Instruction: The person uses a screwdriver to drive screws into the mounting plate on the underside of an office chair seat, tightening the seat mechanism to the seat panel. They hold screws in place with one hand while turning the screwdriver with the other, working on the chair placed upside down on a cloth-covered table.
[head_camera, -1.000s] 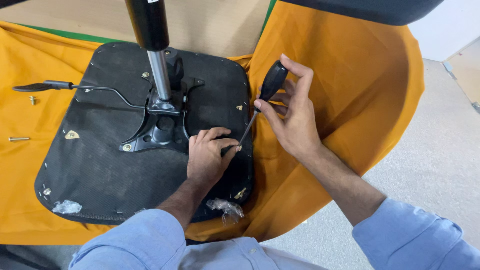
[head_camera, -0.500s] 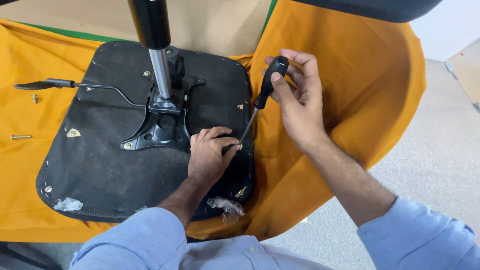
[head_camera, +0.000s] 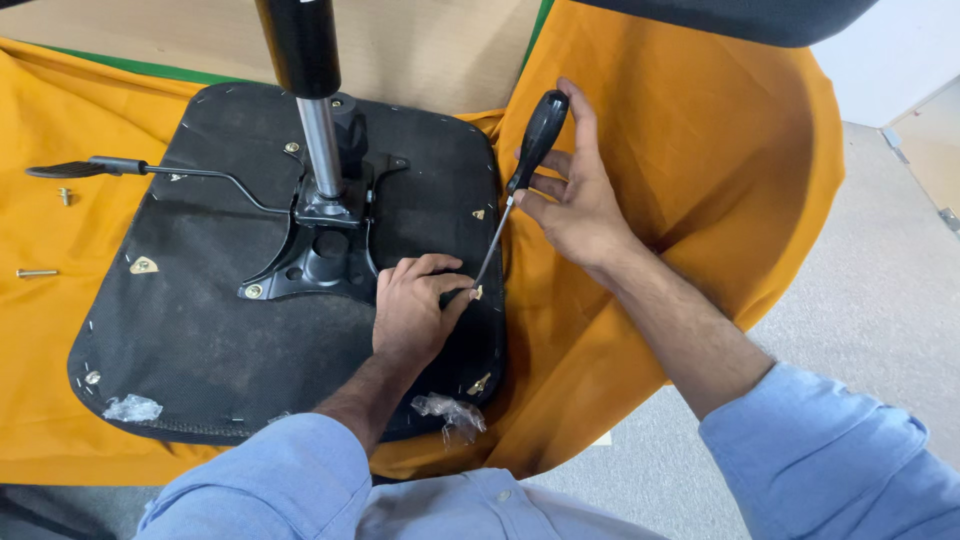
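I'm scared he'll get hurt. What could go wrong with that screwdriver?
The screwdriver tip sits right beside the left hand's fingers at the seat edge, so a slip might jab them. The right hand holds the handle loosely, so it could tip. The loose bolts might roll away on the orange cloth.

Single head-worn view, looking steeply down and slightly forward from above the person's own chest. Close range: light-blue sleeves fill the lower edge. Frame centres on the upturned black fabric-covered chair seat base (head_camera: 250, 300) lying on an orange cloth (head_camera: 700, 180). Grey carpet floor (head_camera: 860, 330) shows at right. No second view shares the scene.
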